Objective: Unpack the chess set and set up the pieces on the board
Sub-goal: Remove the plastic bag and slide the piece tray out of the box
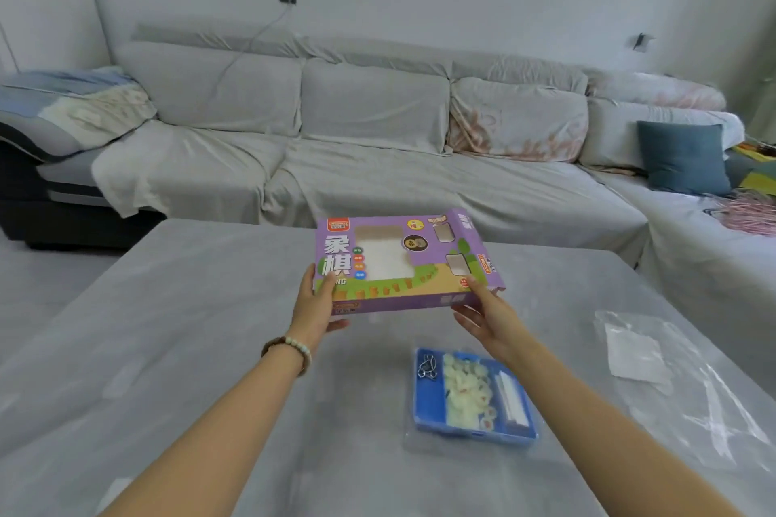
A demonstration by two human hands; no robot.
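Unpacking: left grip (315, 302) and right grip (489, 317) clasp the purple box (403, 260) over the middle of the tabletop (189, 348), likely setting it aside; the bagged blue tray (429, 401) toward the front edge needs opening next.

Left grip (317, 302) & right grip (487, 315) hold box (403, 260) by near corners, thumbs on top, fingers under. Tray (428, 399) w/ pale pieces (464, 386) on desk (201, 327), nearer than box. Bag (680, 382) at right. Sofa (378, 139) behind.
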